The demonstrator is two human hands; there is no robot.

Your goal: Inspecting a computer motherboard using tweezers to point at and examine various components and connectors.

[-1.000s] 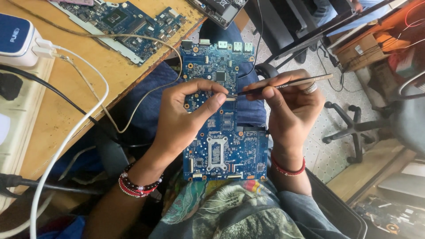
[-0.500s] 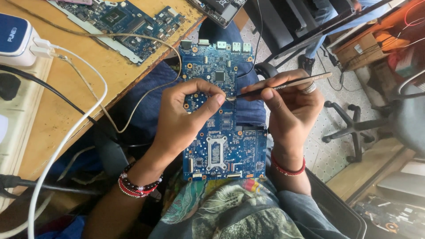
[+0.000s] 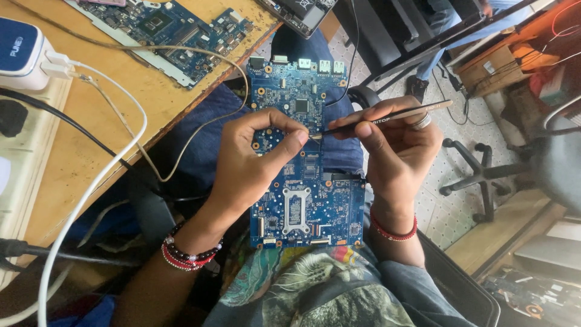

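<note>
A blue circuit board point(image 3: 302, 209) lies on my lap, its connector edge pointing away from me. My left hand point(image 3: 251, 163) rests on the board's left half, thumb and forefinger pinched at a small metal part near the board's middle. My right hand point(image 3: 396, 151) holds metal tweezers point(image 3: 387, 116) like a pen; their dark tips meet my left fingertips over the board. Beaded bracelets circle my left wrist, and a red band circles my right one.
A wooden table point(image 3: 121, 115) on the left carries a second blue circuit board point(image 3: 163, 27), a white charger point(image 3: 21, 54) and white and beige cables. A black office chair base point(image 3: 478, 175) stands on the tiled floor at right, with boxes behind.
My right hand has shifted slightly, bringing the tweezers' tips closer to my left fingertips. The board and left hand have barely moved.
</note>
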